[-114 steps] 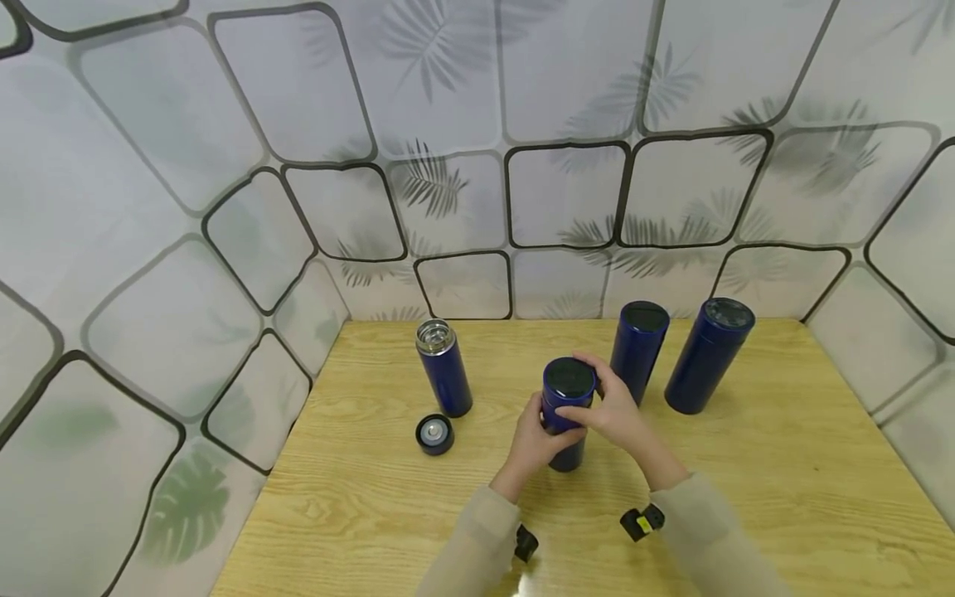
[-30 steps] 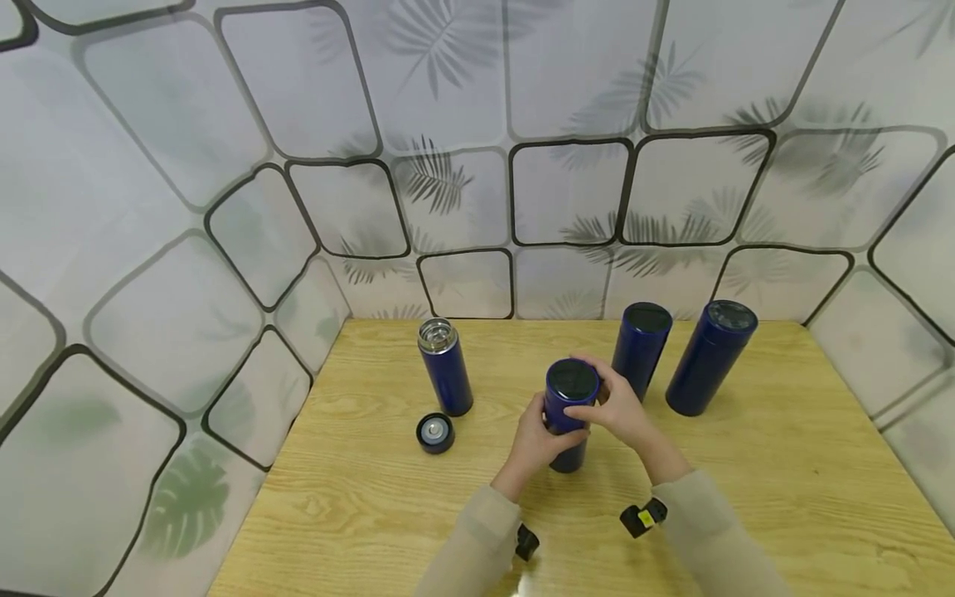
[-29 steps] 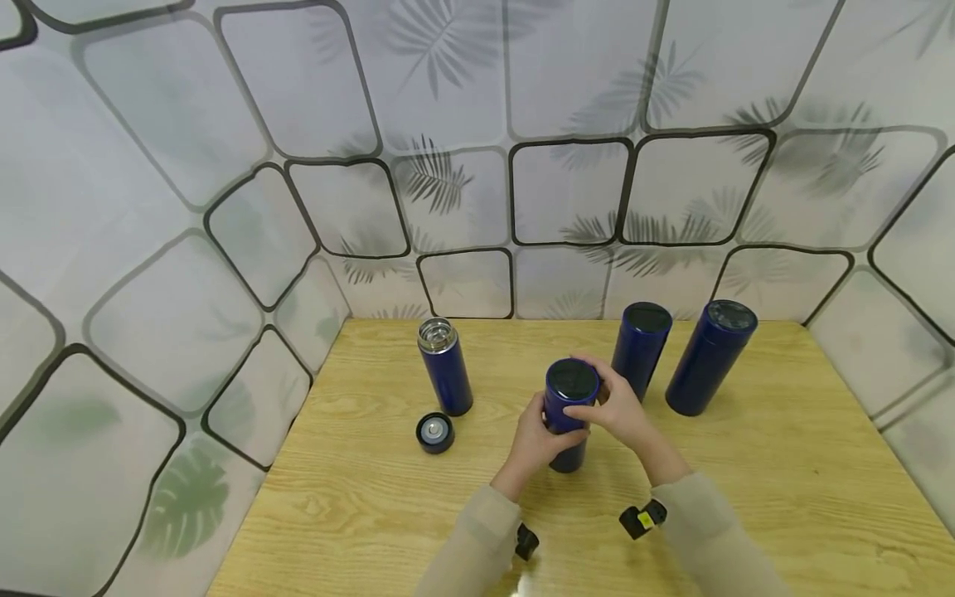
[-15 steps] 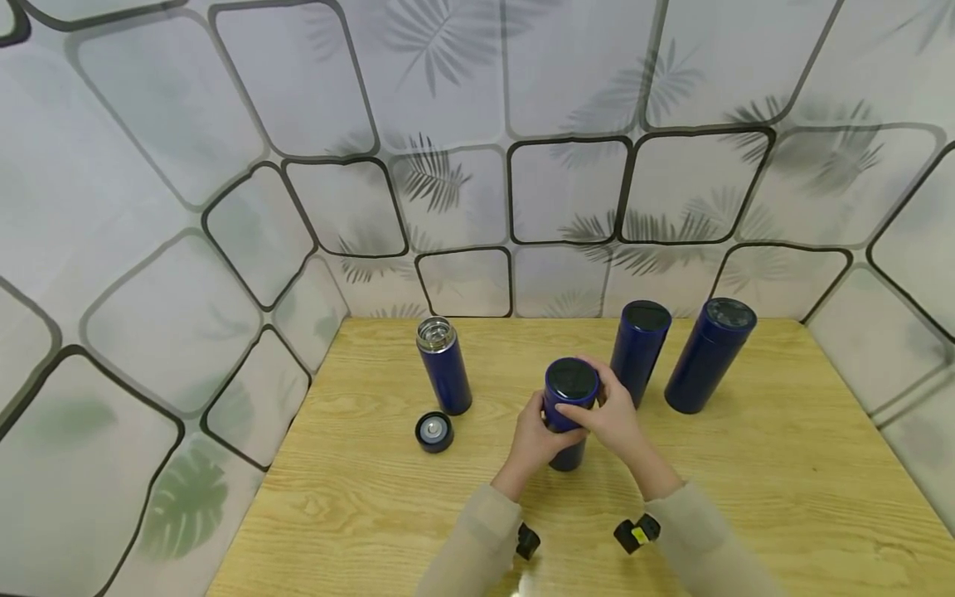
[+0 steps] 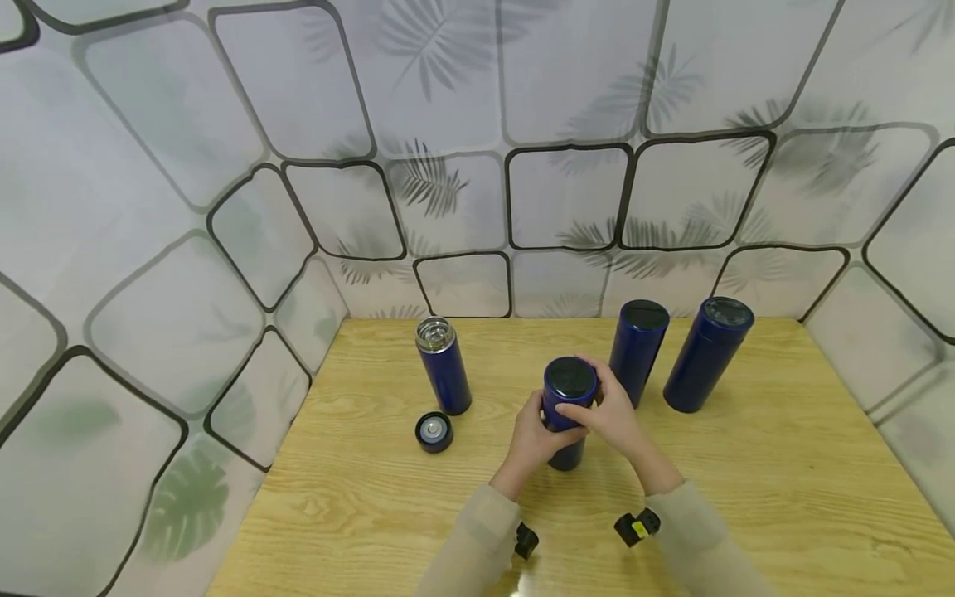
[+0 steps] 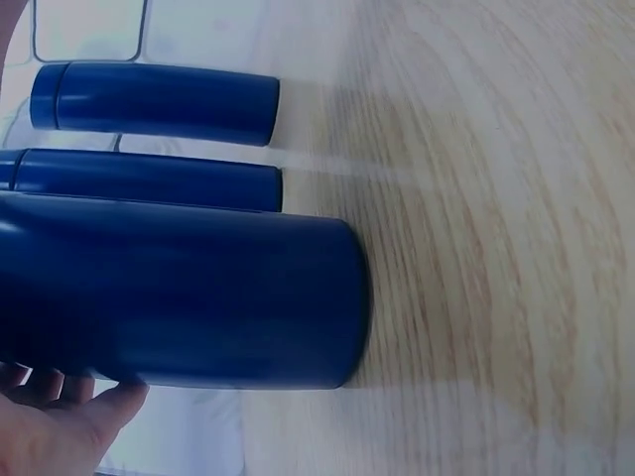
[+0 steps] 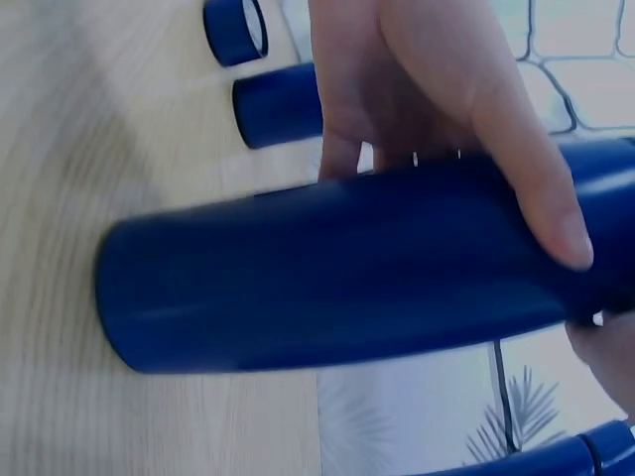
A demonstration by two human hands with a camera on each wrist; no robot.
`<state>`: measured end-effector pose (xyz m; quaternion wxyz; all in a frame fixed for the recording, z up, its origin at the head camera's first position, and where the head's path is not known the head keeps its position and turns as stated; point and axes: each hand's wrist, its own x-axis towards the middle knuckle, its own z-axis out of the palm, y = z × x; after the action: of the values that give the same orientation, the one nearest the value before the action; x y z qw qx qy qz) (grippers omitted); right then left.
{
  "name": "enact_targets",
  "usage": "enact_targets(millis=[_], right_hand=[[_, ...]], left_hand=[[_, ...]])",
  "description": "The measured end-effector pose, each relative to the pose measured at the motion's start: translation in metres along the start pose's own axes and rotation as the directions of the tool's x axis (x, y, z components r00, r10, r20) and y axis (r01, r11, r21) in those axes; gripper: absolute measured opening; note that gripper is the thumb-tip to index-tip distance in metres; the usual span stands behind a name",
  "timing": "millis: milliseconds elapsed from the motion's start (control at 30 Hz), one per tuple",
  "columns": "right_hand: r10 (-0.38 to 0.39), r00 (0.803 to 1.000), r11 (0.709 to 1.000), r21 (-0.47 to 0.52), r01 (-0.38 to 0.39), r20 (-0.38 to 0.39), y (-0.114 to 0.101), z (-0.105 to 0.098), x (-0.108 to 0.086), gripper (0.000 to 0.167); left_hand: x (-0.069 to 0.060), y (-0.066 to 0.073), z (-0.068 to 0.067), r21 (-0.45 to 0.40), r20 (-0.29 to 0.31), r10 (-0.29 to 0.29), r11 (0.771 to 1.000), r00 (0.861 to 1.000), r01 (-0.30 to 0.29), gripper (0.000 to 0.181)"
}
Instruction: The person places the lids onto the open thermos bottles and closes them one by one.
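A dark blue thermos flask [image 5: 567,454] with a shiny black-topped lid [image 5: 570,378] stands upright on the table in the head view. My left hand [image 5: 535,439] grips its body from the left, thumb across the front. Around the lid and upper part curls my right hand [image 5: 615,414], its thumb lying across the near side. The right wrist view shows the left hand [image 7: 437,79] on the flask [image 7: 327,273], with a bit of the right hand [image 7: 607,362] at the edge. Part of the flask is hidden behind the fingers.
An uncapped blue flask [image 5: 446,377] with a steel mouth stands to the left. Its dark cap [image 5: 434,432] lies upside down before it. Two capped blue flasks [image 5: 637,352], [image 5: 705,361] stand behind and to the right on the wooden table [image 5: 358,514]. Patterned fabric walls [image 5: 448,199] enclose the back and sides.
The right hand and wrist have turned slightly since one second ago, the thumb shifting left round the lid. The left hand and the flask stay in place, as do the other flasks.
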<state>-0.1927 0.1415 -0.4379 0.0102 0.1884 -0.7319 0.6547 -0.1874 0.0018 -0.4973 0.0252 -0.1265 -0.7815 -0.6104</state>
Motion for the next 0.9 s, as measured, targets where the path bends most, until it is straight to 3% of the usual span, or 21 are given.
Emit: enact_targets(millis=[133,233,400,633,700,900], right_hand=[[-0.055,0.994,0.998,0.041,0.051,0.099,0.005,-0.010,0.005,0.074],[-0.077,0.988,0.996,0.058,0.070,0.131,0.007,-0.014,0.007,0.073],[-0.039,0.994,0.999,0.009,0.038,0.098,0.005,-0.013,0.007,0.072],[-0.011,1.000,1.000,-0.011,0.011,0.026,0.004,-0.009,0.003,0.072],[0.001,1.000,1.000,-0.008,-0.001,0.010,0.003,-0.007,0.001,0.072],[-0.007,1.000,0.999,-0.032,0.008,0.027,0.003,-0.005,0.000,0.070]], left_hand=[[0.001,-0.002,0.001,-0.008,0.008,-0.003,1.000,1.000,0.003,0.059],[0.001,-0.005,0.002,0.006,0.002,-0.010,1.000,1.000,0.010,0.059],[0.002,-0.005,0.003,0.033,-0.028,0.008,0.999,1.000,-0.007,0.059],[-0.009,0.033,-0.003,0.043,-0.031,0.038,0.998,0.999,-0.037,0.054],[-0.011,0.038,-0.004,0.038,-0.029,0.028,0.999,0.999,-0.027,0.054],[-0.011,0.034,-0.005,0.010,-0.006,0.014,1.000,1.000,-0.014,0.055]])
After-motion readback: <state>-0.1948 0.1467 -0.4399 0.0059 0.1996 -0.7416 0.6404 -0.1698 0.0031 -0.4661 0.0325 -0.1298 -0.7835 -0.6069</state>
